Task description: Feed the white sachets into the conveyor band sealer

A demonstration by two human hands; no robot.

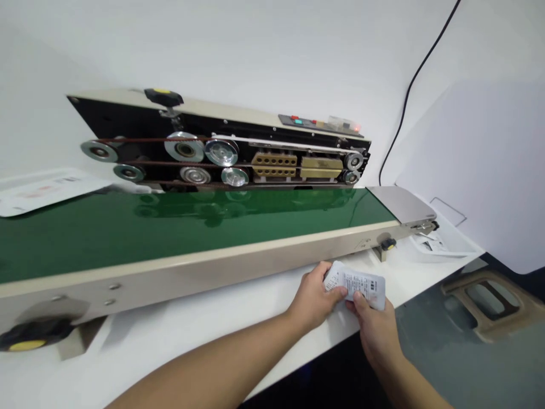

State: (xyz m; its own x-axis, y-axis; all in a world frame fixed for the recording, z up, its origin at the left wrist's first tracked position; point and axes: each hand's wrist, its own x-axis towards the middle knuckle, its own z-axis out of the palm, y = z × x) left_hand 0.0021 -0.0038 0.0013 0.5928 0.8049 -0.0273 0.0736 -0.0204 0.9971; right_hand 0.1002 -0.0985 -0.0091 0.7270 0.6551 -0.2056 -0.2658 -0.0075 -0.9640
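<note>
— What's nearest the camera?

— Two bare forearms reach in over a white counter [170, 363]. The left hand [313, 298] and the right hand [374, 332] meet at a printed white sachet [355, 283], the only thing either one has hold of.

— How's the grip?

— Both hands are closed on it, neither open wide. The left hand pinches the sachet's left end, and the right hand grips its lower edge. The sachet is tilted, held above the counter just in front of the machine.

— And just beyond the hands?

— A beige conveyor frame [170, 272] crosses the scene, with a yellow-capped black knob [38, 335] at its near left and a smaller knob [387, 244] toward the right. Along its top runs a glossy green conveyor belt [128, 238].

— At the far side?

— A band sealer head [221, 142] stands over the belt, showing pulleys, brown drive belts, brass-coloured blocks [275, 165] and a control panel [315, 122] with red and green buttons.

— Anything farther out?

— A printed white sheet [46, 190] lies far left, and a white tray [443, 244] holding papers sits right. A black cable [409, 85] runs up the white wall [255, 40].
</note>
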